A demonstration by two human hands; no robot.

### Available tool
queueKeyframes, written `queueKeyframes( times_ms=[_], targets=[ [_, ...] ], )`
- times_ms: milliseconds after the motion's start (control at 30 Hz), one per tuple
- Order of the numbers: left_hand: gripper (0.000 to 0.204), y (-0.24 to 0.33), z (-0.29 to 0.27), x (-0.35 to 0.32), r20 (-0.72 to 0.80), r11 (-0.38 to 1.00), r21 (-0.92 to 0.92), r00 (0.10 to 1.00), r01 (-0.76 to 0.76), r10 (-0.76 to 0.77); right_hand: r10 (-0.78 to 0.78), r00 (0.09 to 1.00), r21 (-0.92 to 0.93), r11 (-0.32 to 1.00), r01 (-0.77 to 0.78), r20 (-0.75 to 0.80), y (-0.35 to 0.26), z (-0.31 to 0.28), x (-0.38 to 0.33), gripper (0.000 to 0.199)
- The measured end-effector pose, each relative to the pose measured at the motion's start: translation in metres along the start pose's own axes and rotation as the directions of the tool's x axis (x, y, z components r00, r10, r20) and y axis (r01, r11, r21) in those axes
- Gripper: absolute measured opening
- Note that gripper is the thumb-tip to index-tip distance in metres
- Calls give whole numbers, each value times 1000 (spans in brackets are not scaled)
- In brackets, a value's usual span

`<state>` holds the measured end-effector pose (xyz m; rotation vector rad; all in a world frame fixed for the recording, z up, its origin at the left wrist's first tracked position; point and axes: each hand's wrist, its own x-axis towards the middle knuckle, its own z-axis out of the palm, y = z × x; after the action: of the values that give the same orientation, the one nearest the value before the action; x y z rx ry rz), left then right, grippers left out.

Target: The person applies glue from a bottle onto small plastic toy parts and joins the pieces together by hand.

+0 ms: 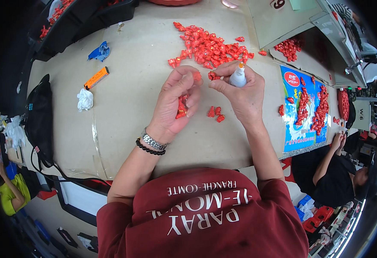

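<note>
My left hand is curled around several small red plastic pieces in its palm. At its fingertips is another red piece. Close beside it, my right hand grips a small white squeeze bottle with an orange tip, pointing away from me. The thumb and forefinger of that hand also pinch a red piece. Just beyond both hands lies a loose pile of similar red pieces. Three loose red pieces rest on the tabletop between my forearms.
Left on the table are an orange box, a crumpled white tissue, a blue scrap and a black bag. Black bins stand far left. A metal cabinet and blue printed sheet are right, near another person.
</note>
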<state>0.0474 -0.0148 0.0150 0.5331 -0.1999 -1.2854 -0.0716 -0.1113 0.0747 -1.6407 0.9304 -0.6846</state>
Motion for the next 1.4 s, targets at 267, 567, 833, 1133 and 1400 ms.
queueKeyframes(
  times_ms=[267, 567, 833, 1133, 1400],
  targets=[
    [17, 1, -7, 1, 51, 995, -97, 998, 32, -28, -420, 903, -203, 880, 429, 86, 13, 4, 12, 21],
    [19, -3, -7, 1, -40, 1000, -26, 999, 2, -3, -575, 812, -333, 750, 572, 102, 16, 9, 9, 25],
    [19, -7, -7, 1, -107, 995, 94, 993, -44, 54, -474, 875, -250, 839, 483, 100, 26, 11, 7, 19],
    [22, -14, -8, -2, -132, 998, 48, 991, -26, 33, -344, 927, -163, 916, 366, 146, 36, 13, 6, 15],
    [23, -14, -2, -3, -162, 999, 40, 987, -15, 21, -389, 908, -86, 910, 405, 158, 41, 13, 6, 21]
  ],
)
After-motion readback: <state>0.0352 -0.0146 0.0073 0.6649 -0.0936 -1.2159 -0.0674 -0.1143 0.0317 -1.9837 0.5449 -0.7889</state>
